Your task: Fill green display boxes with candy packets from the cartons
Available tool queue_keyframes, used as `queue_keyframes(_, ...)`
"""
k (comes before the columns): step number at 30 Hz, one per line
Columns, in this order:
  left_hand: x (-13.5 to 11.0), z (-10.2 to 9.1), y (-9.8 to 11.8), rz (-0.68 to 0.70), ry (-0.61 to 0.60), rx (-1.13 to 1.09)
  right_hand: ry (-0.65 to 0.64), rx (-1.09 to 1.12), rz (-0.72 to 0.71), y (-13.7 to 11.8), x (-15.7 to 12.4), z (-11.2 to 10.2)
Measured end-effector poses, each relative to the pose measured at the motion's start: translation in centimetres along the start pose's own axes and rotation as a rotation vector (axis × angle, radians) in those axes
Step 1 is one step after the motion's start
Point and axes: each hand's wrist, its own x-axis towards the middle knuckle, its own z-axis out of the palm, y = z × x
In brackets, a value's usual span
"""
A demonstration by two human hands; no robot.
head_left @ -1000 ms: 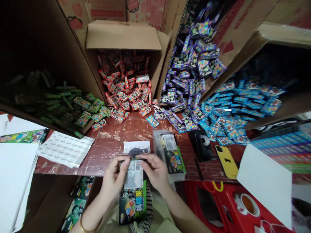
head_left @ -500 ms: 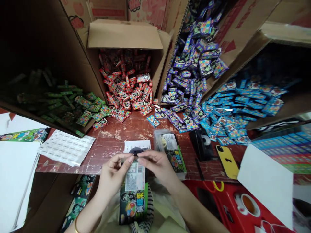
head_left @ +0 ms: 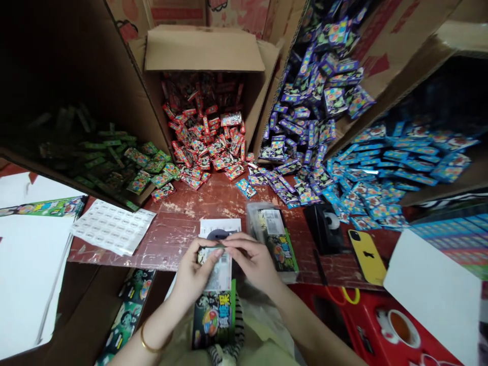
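My left hand [head_left: 194,272] and my right hand [head_left: 253,262] both pinch the top edge of a long green-and-black candy packet [head_left: 215,305] that stands upright over my lap. A white barcode label [head_left: 220,272] sits on its upper part, under my fingertips. Just beyond my fingers lie a white slip [head_left: 219,226] and a dark round object [head_left: 218,235] on the red table [head_left: 179,229]. A clear box [head_left: 274,239] of similar green packets lies right of my right hand.
Open cartons hold heaps of small candy packs: green [head_left: 125,168], red [head_left: 206,142], purple [head_left: 305,112], blue [head_left: 385,168]. A label sheet [head_left: 114,226] lies left; a black tape dispenser [head_left: 324,226], a yellow phone [head_left: 368,256] and a white sheet [head_left: 430,290] lie right. A red tray with a teacup [head_left: 398,328] sits lower right.
My fingers were parted above the packet's top half a second ago; now both hands have closed down onto its top edge and label. The view has shifted slightly.
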Motion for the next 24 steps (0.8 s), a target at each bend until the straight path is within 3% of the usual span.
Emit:
queue_keyframes(3, 3.7, -3.3, -0.9, -0.030, 0.229, 0.126, 0.064, -0.101, 0.000, 1.8, 0.5, -0.2)
queue_keyframes(5, 7.0, -6.6, -2.2, -0.038, 0.302, 0.155, 0.054, -0.222, -0.066, 3.1, 0.9, -0.7)
queue_keyframes(8, 11.2, -10.8, -4.7, -0.063, 0.342, 0.233, -0.113, -0.465, -0.146, 4.8, 1.6, -1.3)
queue_keyframes(10, 12.3, -11.9, -6.0, -0.047, 0.330, 0.298, -0.228, -0.579, -0.151, 5.6, 2.0, -1.2)
queue_keyframes(12, 12.1, -11.2, -6.9, -0.006, 0.304, 0.339, -0.294, -0.622, -0.160, 6.4, 2.3, -0.9)
queue_keyframes(14, 10.9, -9.1, -7.4, 0.094, 0.178, 0.369, -0.300, -0.578, -0.170, 7.2, 2.5, -0.7)
queue_keyframes(16, 9.7, -6.2, -7.8, 0.270, -0.113, 0.419, -0.238, -0.460, -0.164, 8.0, 2.7, -1.1)
queue_keyframes(20, 9.0, -1.3, -8.7, 0.326, -0.290, 0.432, 0.028, -0.271, -0.116, 9.4, 3.3, -4.2)
queue_keyframes(24, 9.5, 0.3, -8.2, 0.299, -0.334, 0.444, 0.330, -0.492, -0.044, 10.1, 4.2, -7.5)
